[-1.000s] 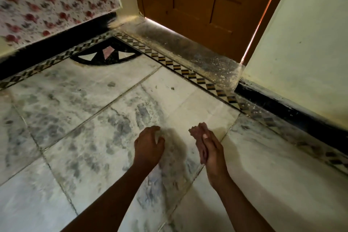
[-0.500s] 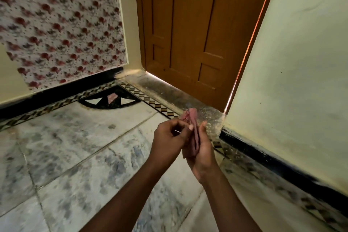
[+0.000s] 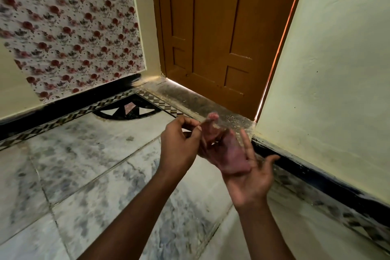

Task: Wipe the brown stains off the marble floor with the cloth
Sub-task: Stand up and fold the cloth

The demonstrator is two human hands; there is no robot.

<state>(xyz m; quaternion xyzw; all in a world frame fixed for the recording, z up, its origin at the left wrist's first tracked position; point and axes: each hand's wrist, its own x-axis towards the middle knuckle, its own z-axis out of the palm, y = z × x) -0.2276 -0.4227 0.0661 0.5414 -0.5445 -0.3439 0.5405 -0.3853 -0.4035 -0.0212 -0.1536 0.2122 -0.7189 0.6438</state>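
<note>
Marble floor (image 3: 88,167) by door | left hand (image 3: 179,145) pinches pinkish cloth (image 3: 211,131) — right hand (image 3: 242,167) open, palm up | bunch cloth firmly before wiping.

Floor (image 3: 69,167): polished marble, white with grey mottling, smooth, faint sheen. Border strip (image 3: 63,119): inlaid stone, black-and-pale diamond pattern. Threshold (image 3: 190,101): dark stone, dull, gritty with pale dust. Door (image 3: 219,34): brown wood, panelled, satin finish. Walls (image 3: 337,69): cream paint, matt, slightly uneven plaster. Skirting (image 3: 316,177): black, glossy, scuffed. Floral sheet (image 3: 73,42) on wall: paper-like, matt. Cloth (image 3: 211,131): pinkish, soft, blurred, weave unreadable.
</note>
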